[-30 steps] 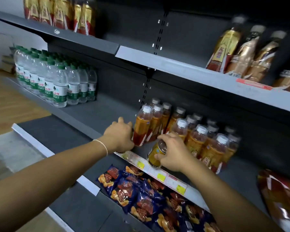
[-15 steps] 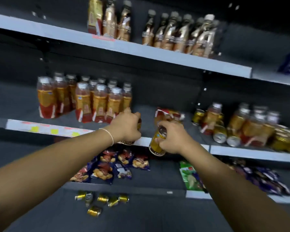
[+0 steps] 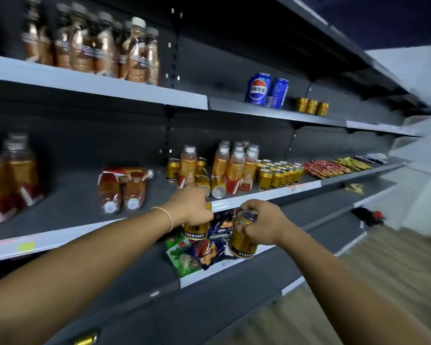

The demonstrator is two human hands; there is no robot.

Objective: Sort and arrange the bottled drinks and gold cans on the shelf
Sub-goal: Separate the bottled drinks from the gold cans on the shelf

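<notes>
Dark store shelving, middle shelf (image 3: 266, 194) ahead. Nearest: right hand (image 3: 261, 222) grips a gold can (image 3: 243, 241), slightly tilted. Left hand (image 3: 194, 207) grips a second can (image 3: 194, 230), upright. Both hang just before the shelf lip. Can block (image 3: 279, 174) stands beyond, up and right; right hand is nearer.

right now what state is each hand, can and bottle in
left hand, grips left can
right hand, grips right can
loose cans, lying on their sides
bottle pack, lying down, caps forward
can rows, upright
bottles, upright
blue cans, upright
</notes>
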